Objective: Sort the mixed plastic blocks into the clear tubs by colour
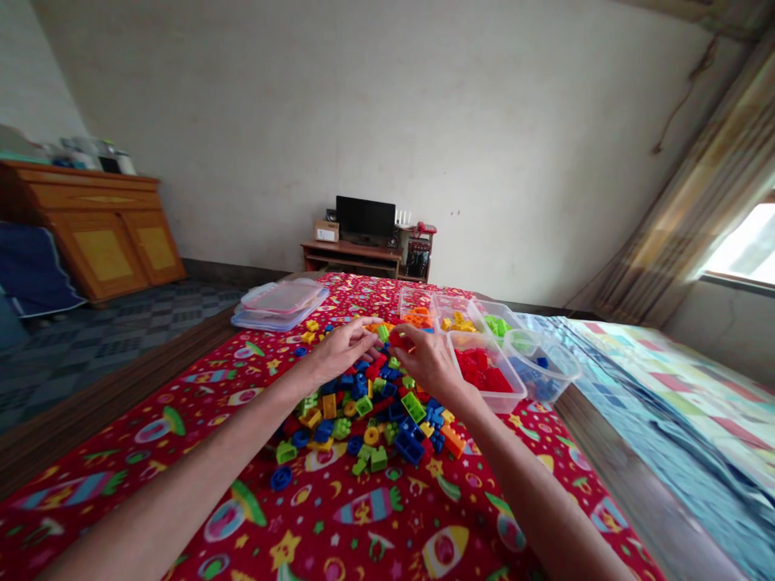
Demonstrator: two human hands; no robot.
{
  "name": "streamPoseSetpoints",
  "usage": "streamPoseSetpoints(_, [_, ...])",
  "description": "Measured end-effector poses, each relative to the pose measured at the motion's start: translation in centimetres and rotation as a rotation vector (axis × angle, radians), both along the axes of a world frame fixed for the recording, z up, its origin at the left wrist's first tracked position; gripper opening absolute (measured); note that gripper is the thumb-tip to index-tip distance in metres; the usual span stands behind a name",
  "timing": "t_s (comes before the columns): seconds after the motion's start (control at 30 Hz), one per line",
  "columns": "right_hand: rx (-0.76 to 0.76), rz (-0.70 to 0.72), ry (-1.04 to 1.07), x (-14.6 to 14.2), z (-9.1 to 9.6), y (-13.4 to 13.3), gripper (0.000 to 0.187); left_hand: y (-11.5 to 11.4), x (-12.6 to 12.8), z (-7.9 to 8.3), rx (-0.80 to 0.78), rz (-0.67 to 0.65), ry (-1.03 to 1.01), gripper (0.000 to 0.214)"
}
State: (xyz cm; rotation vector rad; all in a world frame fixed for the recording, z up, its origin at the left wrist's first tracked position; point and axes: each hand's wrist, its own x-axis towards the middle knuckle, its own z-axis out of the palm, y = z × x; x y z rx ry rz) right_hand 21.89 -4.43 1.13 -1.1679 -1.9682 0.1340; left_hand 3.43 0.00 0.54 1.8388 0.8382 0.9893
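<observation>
Nearest, a patterned red cloth (327, 557) covers the desk, and a blue round piece (281, 478) lies on it just off the near edge of a pile of toy bricks (366, 406); a dragging forearm could knock that loose piece farther away. The mixed pile spreads between the forearms, loosely heaped, so pushing into it could scatter bricks outward. At its far side the left hand (345, 349) has its fingers loosely spread, with nothing visibly gripped. The right hand (429, 359) curls its fingers inward about a red brick (400, 339); whether they grip it I cannot tell, and a weak pinch would let it slip back. Just beside that hand stands a clear tray of red bricks (504, 402), with a round tub of blue ones (566, 373) to its right. Beyond are containers of yellow (458, 321), green (497, 326) and orange (417, 316) bricks; standing so close together, they might catch a stray brick of the wrong colour. Stacked lids (284, 297) lie at the far left, and a monitor (366, 218) stands by the wall.
</observation>
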Motion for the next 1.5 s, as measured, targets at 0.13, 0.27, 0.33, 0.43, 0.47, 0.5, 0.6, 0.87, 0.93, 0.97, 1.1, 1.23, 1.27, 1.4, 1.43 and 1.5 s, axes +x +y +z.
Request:
streamPoseSetpoints(0.13, [0.030,-0.125,-0.002,3.0,2.0,0.4,0.021,0.4,-0.4,0.0,0.037,0.030,0.025,0.059])
streamPoseSetpoints(0.27, [-0.021,-0.318,-0.072,7.0,3.6,0.6,0.017,0.5,-0.4,0.0,0.068,0.035,0.096,0.050])
streamPoseSetpoints(0.33, [-0.064,-0.439,-0.128,9.0,3.8,0.8,0.017,0.4,-0.4,0.1,0.092,0.040,0.141,0.044])
streamPoseSetpoints(0.43, [-0.146,-0.567,-0.234,11.4,3.4,1.0,0.019,0.5,-0.6,0.0,0.130,0.059,0.201,0.039])
streamPoseSetpoints(0.47, [-0.175,-0.580,-0.273,12.0,3.1,1.1,0.020,0.6,-0.7,-0.2,0.141,0.069,0.214,0.038])
streamPoseSetpoints(0.5, [-0.199,-0.582,-0.305,12.5,2.8,1.2,0.022,0.8,-0.9,-0.3,0.153,0.082,0.223,0.038])
streamPoseSetpoints(0.6, [-0.201,-0.574,-0.359,13.3,2.2,1.4,0.029,1.4,-1.3,-0.7,0.237,0.126,0.268,0.037])
streamPoseSetpoints(0.87, [-0.084,-0.502,-0.283,10.4,4.1,0.5,0.029,1.4,-1.4,-1.2,0.463,0.136,0.556,0.035])
streamPoseSetpoints(0.93, [-0.063,-0.456,-0.267,9.4,4.7,-0.1,0.027,1.4,-1.4,-1.7,0.469,0.095,0.578,0.038])
streamPoseSetpoints(0.97, [-0.056,-0.433,-0.261,9.0,4.9,-0.4,0.026,1.5,-1.4,-2.0,0.475,0.078,0.579,0.040])
streamPoseSetpoints(1.1, [-0.038,-0.364,-0.262,7.6,5.2,-1.2,0.022,1.9,-1.5,-3.0,0.489,0.052,0.568,0.040])
streamPoseSetpoints(1.23, [-0.042,-0.342,-0.314,6.8,4.8,-1.3,0.023,1.9,-1.4,-3.0,0.477,0.088,0.578,0.038])
streamPoseSetpoints(1.27, [-0.041,-0.336,-0.330,6.7,4.6,-1.2,0.023,1.9,-1.4,-2.8,0.473,0.096,0.575,0.037])
streamPoseSetpoints(1.4, [-0.035,-0.307,-0.375,6.2,4.2,-1.0,0.022,1.5,-1.3,-2.1,0.455,0.129,0.569,0.034])
streamPoseSetpoints(1.43, [-0.040,-0.301,-0.381,6.1,4.1,-1.0,0.022,1.4,-1.2,-1.9,0.452,0.135,0.572,0.034])
streamPoseSetpoints(1.5, [-0.051,-0.288,-0.386,5.8,4.1,-1.0,0.022,1.4,-1.2,-1.7,0.458,0.146,0.575,0.035])
